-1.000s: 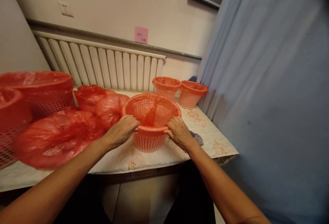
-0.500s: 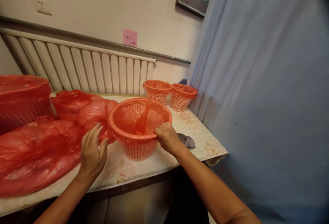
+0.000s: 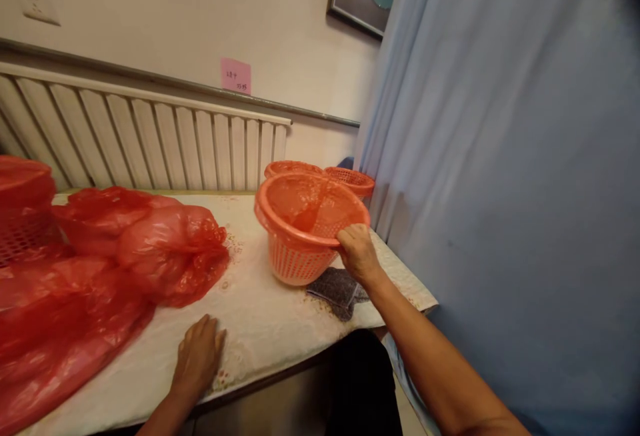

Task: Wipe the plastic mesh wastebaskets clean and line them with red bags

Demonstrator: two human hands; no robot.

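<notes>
Head view. Right hand (image 3: 356, 251) grips the near right rim of an orange plastic basket (image 3: 300, 249), fingers curled over the edge and thumb on the outside, pinching the rim. The basket is round and tapers towards its base, with a smooth rolled rim and a fine lattice wall; a thin, translucent red liner (image 3: 310, 206) clings to the inside. It sits above the right part of the table (image 3: 260, 316), tilted, with the mouth facing up and towards the camera and the axis leaning off vertical; whether the base touches the cloth cannot be told.

Left hand (image 3: 199, 356) lies flat, palm down, on the pale embossed floral tablecloth near the front edge, fingers loosely spread, holding nothing.

Surroundings: a dark grey knitted cloth (image 3: 340, 289) lies just below the basket, beside the right wrist. Two more lattice baskets (image 3: 350, 179) stand behind it, partly hidden by its rim. Crumpled glossy red plastic bags (image 3: 150, 249) are heaped to the left, well apart from the basket. A white ribbed radiator (image 3: 150, 143) runs along the wall; a pale blue curtain (image 3: 500, 156) hangs on the right.
</notes>
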